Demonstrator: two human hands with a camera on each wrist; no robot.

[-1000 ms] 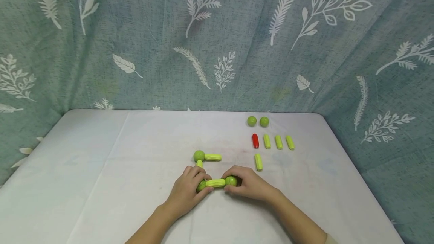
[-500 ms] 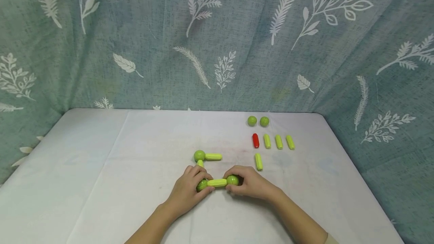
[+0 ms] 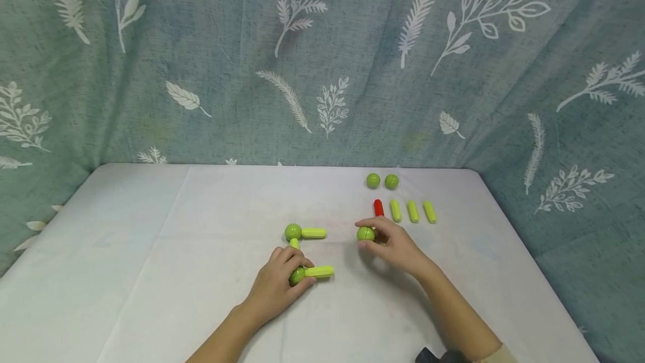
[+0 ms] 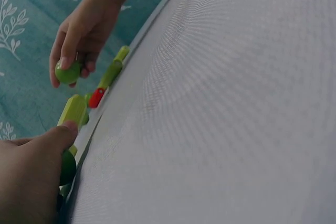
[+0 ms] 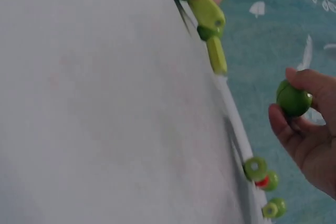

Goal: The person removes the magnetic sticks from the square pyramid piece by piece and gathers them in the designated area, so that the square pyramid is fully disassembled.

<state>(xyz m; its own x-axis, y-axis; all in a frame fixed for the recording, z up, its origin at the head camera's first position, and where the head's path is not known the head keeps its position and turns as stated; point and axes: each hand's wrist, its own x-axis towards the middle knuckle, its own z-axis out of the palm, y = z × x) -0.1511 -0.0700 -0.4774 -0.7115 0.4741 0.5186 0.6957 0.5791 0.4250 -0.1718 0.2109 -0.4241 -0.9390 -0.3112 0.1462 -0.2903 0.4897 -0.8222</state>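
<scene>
My left hand grips a green ball of a joined piece low over the white table. From that ball a ribbed yellow-green rod points right, its far end bare. Another rod, partly behind the fingers, leads up to a second green ball, which carries a further rod pointing right. My right hand pinches a loose green ball between thumb and fingers. In the right wrist view this ball is clear of the table.
Two green balls stand near the table's back edge. In front of them a red rod, partly behind my right hand, lies in a row with several yellow-green rods. A leaf-patterned cloth hangs behind the table.
The right-hand ball has come off the rod's end and moved right and away from me in the right hand. That hand now hides a separate loose rod. The left hand keeps its place.
</scene>
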